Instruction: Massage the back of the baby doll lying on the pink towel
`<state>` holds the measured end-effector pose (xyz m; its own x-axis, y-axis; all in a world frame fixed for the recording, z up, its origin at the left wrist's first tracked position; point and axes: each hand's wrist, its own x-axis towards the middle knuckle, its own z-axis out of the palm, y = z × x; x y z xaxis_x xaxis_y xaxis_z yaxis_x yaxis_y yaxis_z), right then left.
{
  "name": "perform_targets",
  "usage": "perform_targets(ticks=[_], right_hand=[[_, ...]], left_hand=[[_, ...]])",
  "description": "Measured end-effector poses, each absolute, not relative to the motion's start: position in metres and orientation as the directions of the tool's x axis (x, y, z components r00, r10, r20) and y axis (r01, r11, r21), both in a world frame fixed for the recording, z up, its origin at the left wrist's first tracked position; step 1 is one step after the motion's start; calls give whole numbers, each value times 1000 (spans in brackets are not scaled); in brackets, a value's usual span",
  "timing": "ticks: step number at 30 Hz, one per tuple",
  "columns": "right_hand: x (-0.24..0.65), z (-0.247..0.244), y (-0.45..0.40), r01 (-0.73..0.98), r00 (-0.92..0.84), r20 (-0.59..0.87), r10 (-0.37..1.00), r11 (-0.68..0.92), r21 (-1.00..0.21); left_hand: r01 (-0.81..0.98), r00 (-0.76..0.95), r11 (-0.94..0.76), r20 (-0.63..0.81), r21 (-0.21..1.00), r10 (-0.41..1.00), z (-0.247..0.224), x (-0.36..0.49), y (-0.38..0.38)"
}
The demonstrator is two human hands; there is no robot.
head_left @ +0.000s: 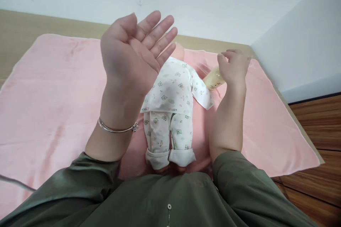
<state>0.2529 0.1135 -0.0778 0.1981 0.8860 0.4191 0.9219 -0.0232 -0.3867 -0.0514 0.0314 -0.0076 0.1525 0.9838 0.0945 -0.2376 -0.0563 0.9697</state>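
My left hand (133, 51) is raised palm up with its fingers spread, and nothing lies in it. It hides part of the head and one arm of a doll (173, 85) in white printed pyjamas with turned-up cuffs. The doll lies on a pink blanket (66, 88), feet toward me. A pale yellow bottle (214, 79) with dark lettering is tilted beside the doll's sleeve. Over the bottle's upper end is my right hand (236, 65), its fingers bent and somewhat blurred; whether they grip the bottle is unclear.
The blanket covers a light wooden table (16, 26), whose far edge meets a white wall (199, 3). At the right, brown wood-grain boards (319, 149) lie below the table's edge. A thin grey cable (16, 182) crosses the blanket at the lower left.
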Motion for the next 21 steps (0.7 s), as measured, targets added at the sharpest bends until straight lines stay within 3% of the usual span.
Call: perform_targets(ticks=[2, 5, 8, 11, 14, 16, 18, 21], right_hand=[[252, -80, 113, 918, 193, 447, 874, 0, -396], [251, -82, 113, 925, 181, 458, 870, 7, -380], [245, -74, 107, 913, 239, 428, 871, -51, -405], [230, -55, 90, 895, 289, 468, 835, -63, -441], [206, -38, 66, 849, 181, 561, 808, 160, -504], [185, -32, 52, 805, 64, 600, 798, 314, -503], [161, -31, 41, 817, -53, 621, 782, 391, -424], [122, -32, 21, 912, -87, 626, 775, 315, -262]], left_hand=[[-213, 153, -50, 83, 976, 985, -10, -48, 31], [39, 152, -169, 161, 985, 975, -23, -45, 32], [131, 215, -233, 202, 964, 956, -32, -45, 35], [32, 262, -129, 116, 991, 958, -24, -39, 31], [-236, 298, 111, -37, 965, 954, -7, -27, 18], [-349, 446, 288, -112, 892, 888, 1, -20, 7], [-391, 627, 401, -80, 829, 775, 4, -16, -2], [-508, 722, 455, 73, 732, 688, 2, -16, -6]])
